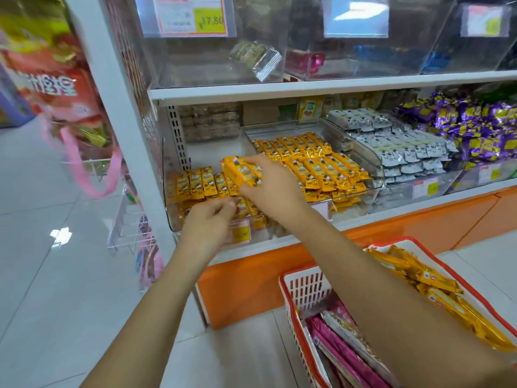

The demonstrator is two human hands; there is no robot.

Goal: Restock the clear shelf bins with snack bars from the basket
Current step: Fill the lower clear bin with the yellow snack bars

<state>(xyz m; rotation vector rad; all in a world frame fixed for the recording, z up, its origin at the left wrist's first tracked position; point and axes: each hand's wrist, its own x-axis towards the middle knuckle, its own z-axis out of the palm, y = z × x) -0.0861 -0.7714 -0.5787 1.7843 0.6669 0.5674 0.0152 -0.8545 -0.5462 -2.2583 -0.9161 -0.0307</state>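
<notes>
My right hand [270,189] grips a stack of yellow snack bars [241,170] and holds it over the left clear bin [173,219] on the lower shelf. That bin holds a row of the same yellow bars [195,186] standing on edge. My left hand [208,219] hovers at the bin's front wall with fingers curled and pinched near the bars; I cannot tell if it holds one. The red and white basket [305,284] sits at the lower right, with yellow bars [436,284] and pink packets [341,345] inside.
A second clear bin [375,175] to the right holds more yellow bars, then come grey packets [405,147] and purple sweets [475,127]. Upper bins [218,74] hang above the shelf. A white shelf post [112,113], wire racks [126,219] and hanging bags stand left.
</notes>
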